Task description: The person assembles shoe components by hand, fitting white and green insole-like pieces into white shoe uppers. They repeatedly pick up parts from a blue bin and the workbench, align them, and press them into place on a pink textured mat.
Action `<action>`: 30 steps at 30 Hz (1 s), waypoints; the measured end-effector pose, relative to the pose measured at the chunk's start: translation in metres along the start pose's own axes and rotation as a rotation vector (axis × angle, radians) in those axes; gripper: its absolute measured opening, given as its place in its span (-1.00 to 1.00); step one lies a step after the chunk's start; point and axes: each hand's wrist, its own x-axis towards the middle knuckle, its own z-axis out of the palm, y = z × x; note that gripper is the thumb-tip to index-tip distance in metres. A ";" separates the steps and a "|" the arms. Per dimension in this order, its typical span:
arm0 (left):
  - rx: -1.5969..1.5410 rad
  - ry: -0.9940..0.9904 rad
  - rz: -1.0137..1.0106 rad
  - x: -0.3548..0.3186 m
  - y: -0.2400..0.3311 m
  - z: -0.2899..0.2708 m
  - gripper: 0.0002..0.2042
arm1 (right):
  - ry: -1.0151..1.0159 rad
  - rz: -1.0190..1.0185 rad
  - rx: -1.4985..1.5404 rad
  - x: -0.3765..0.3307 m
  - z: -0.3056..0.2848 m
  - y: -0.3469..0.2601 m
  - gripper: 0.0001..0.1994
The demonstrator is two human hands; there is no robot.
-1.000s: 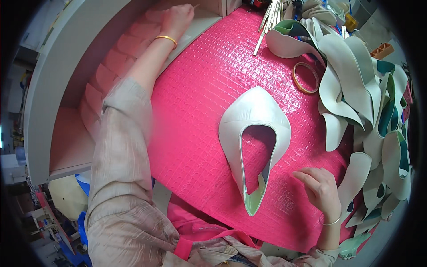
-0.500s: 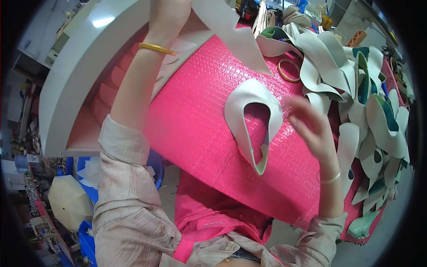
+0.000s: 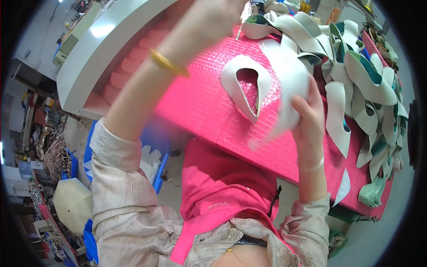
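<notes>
My right hand [image 3: 310,113] grips a white, thin, pointed shoe piece [image 3: 284,71], blurred by motion, above the pink table covering [image 3: 191,107]. Just left of that piece lies a white shoe upper [image 3: 227,80] with a teardrop opening and a narrow pale green edge. My left hand [image 3: 222,20] reaches across the table to the top of the view. Motion smears it and its fingers run toward the upper edge, so its grip does not show.
White shoe uppers with green linings [image 3: 369,80] are heaped along the right side. A curved white housing [image 3: 84,66] holds a row of pale pieces at the left. Below it stands a blue bin [image 3: 162,171] with white scraps. Light green pieces [image 3: 372,192] lie at the near right corner.
My left hand has swung right along the far side. My right hand, empty before, now holds the white piece. The tape roll is now hidden, and the whole view has shifted.
</notes>
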 end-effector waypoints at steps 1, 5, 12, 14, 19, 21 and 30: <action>0.184 -0.032 0.029 -0.012 -0.007 0.023 -0.65 | 0.125 0.026 -0.042 -0.021 -0.019 -0.008 -0.53; 0.725 -0.420 0.304 -0.090 -0.023 0.120 -0.61 | 0.497 0.092 0.060 -0.082 -0.088 -0.006 -0.57; 0.347 -0.789 -0.083 -0.086 -0.040 0.123 -0.74 | 0.382 0.073 0.075 -0.075 -0.089 0.017 -0.69; 0.265 -0.762 -0.059 -0.094 -0.048 0.121 -0.72 | 0.323 0.025 0.072 -0.057 -0.068 0.028 -0.71; -0.729 -0.364 -0.398 -0.097 -0.032 0.108 -0.60 | 0.283 -0.029 0.110 -0.032 -0.037 0.039 -0.73; -0.954 -0.180 -0.418 -0.095 -0.011 0.105 -0.62 | 0.240 -0.074 0.071 -0.025 -0.027 0.038 -0.72; -1.224 -0.033 -0.353 -0.095 0.018 0.100 -0.52 | 0.256 -0.333 -0.207 -0.005 0.006 0.030 -0.66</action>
